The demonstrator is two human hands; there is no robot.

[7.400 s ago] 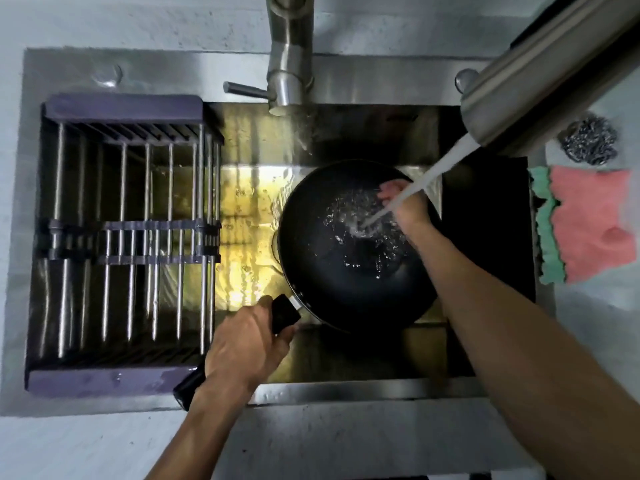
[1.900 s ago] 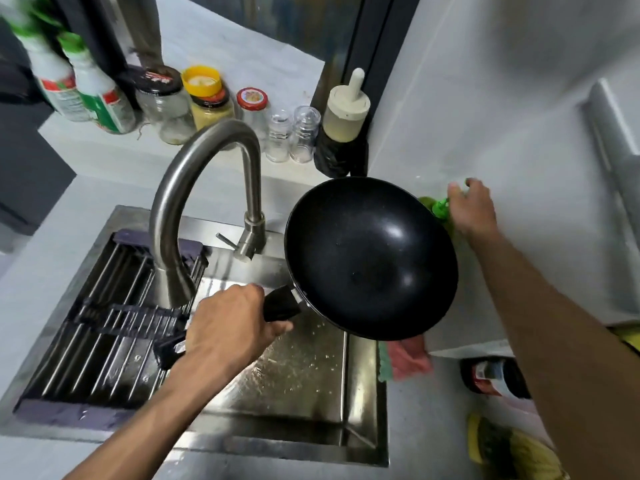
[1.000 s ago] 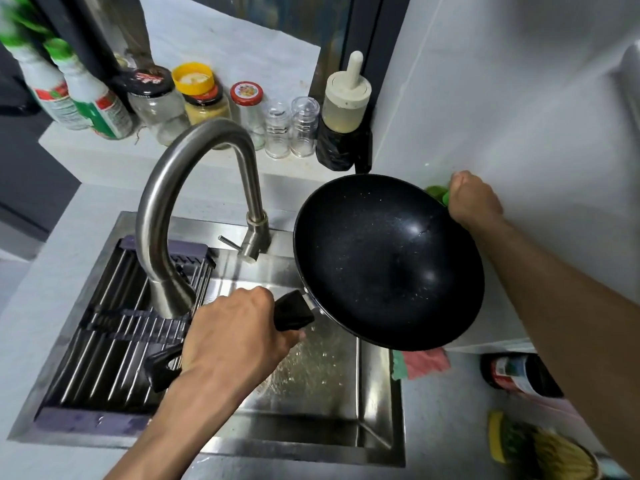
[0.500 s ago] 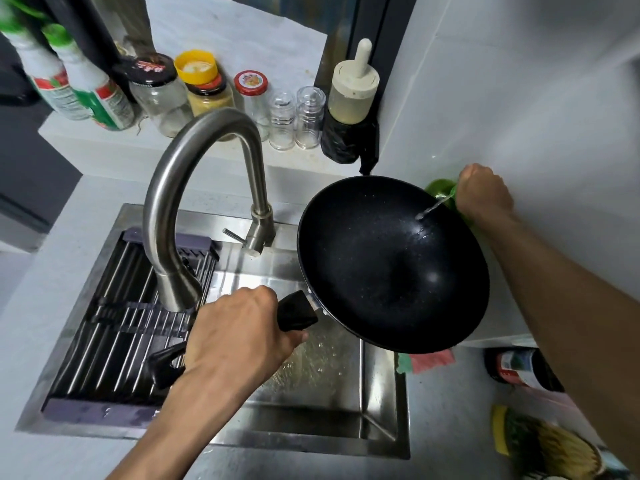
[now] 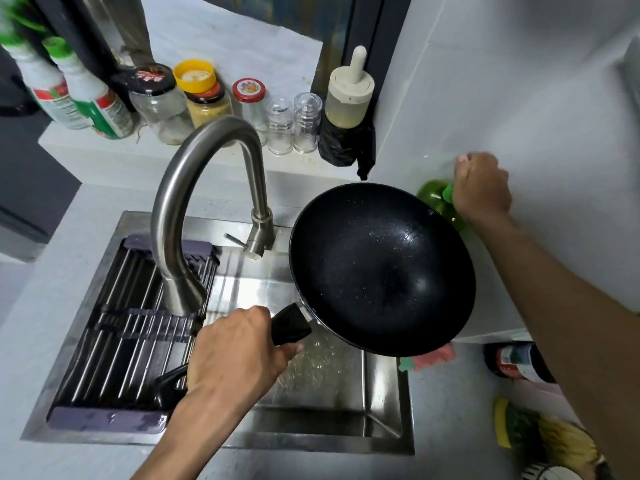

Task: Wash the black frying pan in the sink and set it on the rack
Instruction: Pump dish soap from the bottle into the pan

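Now your black frying pan [image 5: 381,268] hangs tilted above the right half of the sink [image 5: 322,407], its rim reaching over the sink's right edge, droplets and a small smear on the upper inside. Your left hand [image 5: 232,355] is wrapped tight round the pan handle [image 5: 289,323]. Half a second ago a thin stream ran from the green bottle [image 5: 434,199] into the pan; that stream has stopped, and the pan sits a little lower and nearer the faucet [image 5: 194,202]. Your right hand [image 5: 481,187] has lifted slightly, fist curled on the bottle's top beside the wall. The faucet base stands just left of the pan's rim, so room there is tight. The rack [image 5: 135,327] lies across the sink's left half, bars bare, with the handle's end above them.
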